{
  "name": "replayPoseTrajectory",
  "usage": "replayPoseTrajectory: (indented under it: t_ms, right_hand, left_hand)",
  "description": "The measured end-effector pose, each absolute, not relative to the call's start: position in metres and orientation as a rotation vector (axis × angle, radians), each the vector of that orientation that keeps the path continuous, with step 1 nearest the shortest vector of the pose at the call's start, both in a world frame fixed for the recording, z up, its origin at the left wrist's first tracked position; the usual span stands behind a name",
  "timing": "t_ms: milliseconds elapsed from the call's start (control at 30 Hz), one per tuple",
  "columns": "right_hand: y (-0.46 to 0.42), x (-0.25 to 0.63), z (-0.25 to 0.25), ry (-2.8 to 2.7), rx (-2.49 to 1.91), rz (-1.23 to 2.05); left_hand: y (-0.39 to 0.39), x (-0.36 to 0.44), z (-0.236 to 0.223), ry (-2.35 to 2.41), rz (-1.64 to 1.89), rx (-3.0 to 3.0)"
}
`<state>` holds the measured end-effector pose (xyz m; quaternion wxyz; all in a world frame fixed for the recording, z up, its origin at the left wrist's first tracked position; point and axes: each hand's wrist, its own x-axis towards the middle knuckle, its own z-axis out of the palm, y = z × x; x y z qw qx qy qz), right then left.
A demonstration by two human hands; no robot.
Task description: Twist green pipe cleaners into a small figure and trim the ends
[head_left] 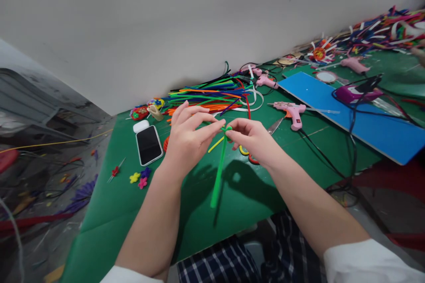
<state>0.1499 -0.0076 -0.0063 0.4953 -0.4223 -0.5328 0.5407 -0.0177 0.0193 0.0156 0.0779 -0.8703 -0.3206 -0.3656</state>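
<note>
A bright green pipe cleaner (219, 172) is held over the green table, its straight length slanting down toward me. Its upper end is bent into small loops between my fingertips. My left hand (187, 139) pinches it from the left with thumb and index finger, the other fingers fanned out. From the right, the closed fingers of my right hand (250, 139) grip the looped end. Below the hands lies a short yellow pipe cleaner (216, 144). Scissors (275, 126) with red and yellow handles sit behind my right hand, which partly covers them.
A bundle of colourful pipe cleaners (206, 95) lies by the wall. Left are a phone (149, 145) and small flower shapes (142, 182). A pink glue gun (291, 111), its cable and a blue board (345, 110) are right. A person's hand (420, 55) shows at the far right.
</note>
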Motion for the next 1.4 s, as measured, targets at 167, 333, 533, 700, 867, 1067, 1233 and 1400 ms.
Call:
replayPoseTrajectory:
  t_ms: [167,333,533,700,867,1067,1233,1400]
  right_hand:
    - [-0.007,0.152,-0.007,-1.217,-1.012,1.407]
    - [-0.008,0.153,-0.009,-1.168,-0.932,1.529]
    - [-0.008,0.152,-0.008,-1.135,-0.905,1.512]
    - [-0.009,0.152,-0.005,-1.165,-0.931,1.454]
    - [-0.012,0.150,-0.005,-1.204,-0.986,1.333]
    - [-0.013,0.149,-0.004,-1.280,-1.028,1.204]
    - [-0.012,0.153,-0.003,-1.327,-1.036,1.216]
    - [-0.012,0.155,-0.003,-1.352,-1.033,1.218]
  left_hand:
    - [0.018,-0.017,0.015,-1.021,-1.241,-2.627]
    - [0.015,-0.014,0.014,-1.164,-1.297,-2.579]
    - [0.017,-0.013,0.014,-1.097,-1.298,-2.596]
    - [0.018,-0.014,0.011,-0.994,-1.281,-2.527]
    - [0.015,-0.008,0.008,-0.994,-1.321,-2.510]
    - [0.015,-0.004,0.008,-0.995,-1.399,-2.585]
    - [0.017,-0.009,0.010,-0.949,-1.328,-2.612]
    - [0.016,-0.007,0.010,-0.892,-1.325,-2.629]
